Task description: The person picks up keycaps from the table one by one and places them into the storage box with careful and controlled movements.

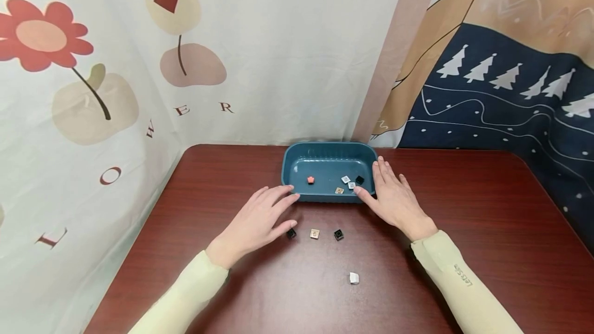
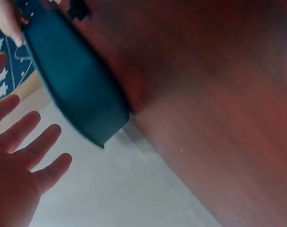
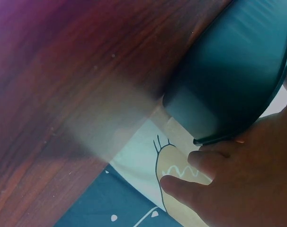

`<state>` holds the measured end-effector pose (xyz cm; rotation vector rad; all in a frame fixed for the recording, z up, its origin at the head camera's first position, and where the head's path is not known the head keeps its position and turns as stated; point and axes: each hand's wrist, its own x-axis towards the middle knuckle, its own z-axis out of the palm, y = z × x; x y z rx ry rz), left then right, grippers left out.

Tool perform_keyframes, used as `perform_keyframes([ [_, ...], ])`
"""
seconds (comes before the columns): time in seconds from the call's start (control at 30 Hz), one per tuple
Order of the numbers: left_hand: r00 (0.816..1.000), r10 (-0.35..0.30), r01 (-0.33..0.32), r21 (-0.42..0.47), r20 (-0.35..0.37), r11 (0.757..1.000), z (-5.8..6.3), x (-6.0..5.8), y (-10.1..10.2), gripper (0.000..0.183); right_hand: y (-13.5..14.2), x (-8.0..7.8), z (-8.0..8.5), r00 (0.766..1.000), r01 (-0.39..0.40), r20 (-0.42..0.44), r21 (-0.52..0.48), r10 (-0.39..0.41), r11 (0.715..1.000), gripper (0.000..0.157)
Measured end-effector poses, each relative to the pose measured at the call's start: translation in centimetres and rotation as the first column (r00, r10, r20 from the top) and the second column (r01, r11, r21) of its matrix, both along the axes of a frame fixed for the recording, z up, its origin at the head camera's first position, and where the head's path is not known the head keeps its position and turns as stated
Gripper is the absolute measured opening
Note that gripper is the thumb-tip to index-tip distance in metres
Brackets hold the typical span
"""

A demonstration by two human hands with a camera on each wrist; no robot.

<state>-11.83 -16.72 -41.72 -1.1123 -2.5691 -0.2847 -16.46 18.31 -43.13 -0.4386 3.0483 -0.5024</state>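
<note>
One teal tray [image 1: 297, 154], nine small blocks: five inside, four outside.

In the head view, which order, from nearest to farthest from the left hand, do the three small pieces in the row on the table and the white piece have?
From the left hand:
1. Black piece, left of the row, at the fingertips.
2. Tan piece, middle.
3. Black piece, right end.
4. White piece, alone, nearer the person.
</note>
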Motion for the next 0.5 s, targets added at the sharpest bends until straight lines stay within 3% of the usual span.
perform_keyframes([
  [0.23, 0.997, -0.077, 0.079, -0.080, 0.026, 0.994, -1.3, 0.3, 0.5, 0.055, 0.0, 0.0, 0.0, 1.000, 0.001, 0.011, -0.001, -0.001, 1.000, 0.104],
  [0.5, 0.994, -0.062, 0.077, -0.176, 0.088, 0.981, -2.0, 0.8, 0.8, 0.055, 0.0, -0.1, -0.1, 1.000, 0.001, 0.003, -0.004, -0.001, 1.000, 0.104],
])
